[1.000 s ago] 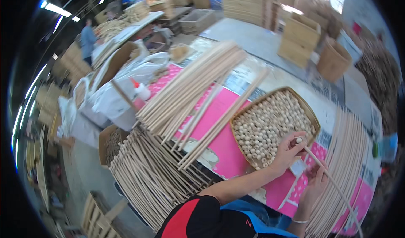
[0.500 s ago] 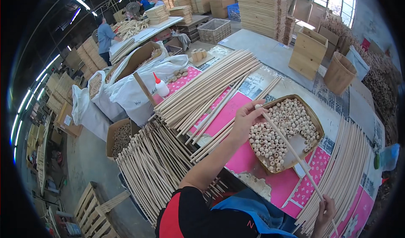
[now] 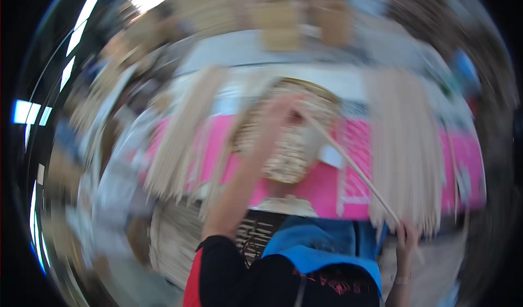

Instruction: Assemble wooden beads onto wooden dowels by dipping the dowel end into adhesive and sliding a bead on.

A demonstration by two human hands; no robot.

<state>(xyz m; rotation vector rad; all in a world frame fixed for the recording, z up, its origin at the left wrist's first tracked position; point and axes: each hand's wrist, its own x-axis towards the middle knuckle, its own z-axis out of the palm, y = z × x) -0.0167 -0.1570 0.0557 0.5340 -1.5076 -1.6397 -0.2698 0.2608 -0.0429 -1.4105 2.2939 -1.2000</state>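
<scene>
A thin, pale wooden stick (image 3: 350, 162) slants across the view from upper left to lower right. My right hand (image 3: 407, 235) grips it close to its lower end. At the upper end my left hand (image 3: 286, 108) is closed on the stick, over a cardboard box (image 3: 311, 83) of round wooden beads (image 3: 283, 157). Motion blur hides the left fingertips, and whether a bead sits on the stick's end cannot be seen. Beneath the stick's lower half lies a broad row of similar sticks (image 3: 406, 143).
More sticks (image 3: 188, 132) lie in a bundle on the left of the pink-covered table (image 3: 354, 190). A white sack (image 3: 122, 181) stands beyond the table's left edge. Farther back are a square wooden box (image 3: 280, 29) and a round bin (image 3: 333, 23).
The whole view has swung to the right and blurred, so the bead box now appears nearer the middle. Both hands still hold the stick.
</scene>
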